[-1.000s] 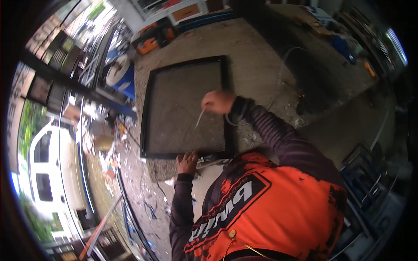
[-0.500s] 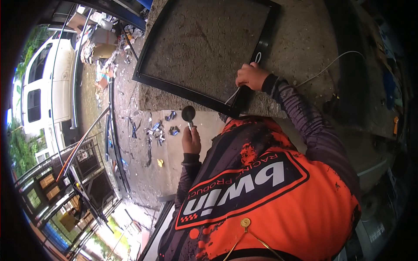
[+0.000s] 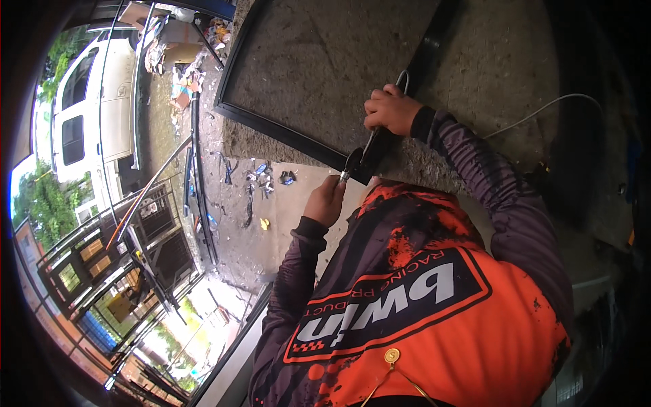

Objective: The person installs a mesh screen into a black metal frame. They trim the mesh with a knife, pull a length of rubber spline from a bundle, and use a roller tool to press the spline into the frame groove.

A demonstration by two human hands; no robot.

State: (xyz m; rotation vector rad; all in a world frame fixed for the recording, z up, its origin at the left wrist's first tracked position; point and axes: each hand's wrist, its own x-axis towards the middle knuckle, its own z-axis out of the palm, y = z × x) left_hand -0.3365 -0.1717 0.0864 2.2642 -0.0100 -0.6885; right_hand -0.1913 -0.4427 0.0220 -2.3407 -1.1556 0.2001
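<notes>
A black rectangular frame (image 3: pixel 285 135), with what looks like dark mesh across it, lies on a rough concrete slab. My right hand (image 3: pixel 392 110) rests over its right side, fingers curled round a thin pale cord (image 3: pixel 559 101). The cord loops above my knuckles, and a length runs down toward the near corner. My left hand (image 3: pixel 325 201) grips the metal shank of a hand tool (image 3: pixel 353 161) with a round black disc head. Its disc stands nearly edge-on at the near corner of the frame, beside the cord; whether they touch, I cannot tell.
The concrete slab (image 3: pixel 261 147) ends in a rough near edge by my body. Scraps (image 3: pixel 261 178) litter the floor at left. Long metal bars (image 3: pixel 198 169) lie farther left, with a white van (image 3: pixel 99 108) and a metal rack (image 3: pixel 129 271) beyond.
My left hand has moved right and up, bringing the disc-headed tool from off the slab to the frame's near corner. My right hand stays on the cord, nearly in place.
</notes>
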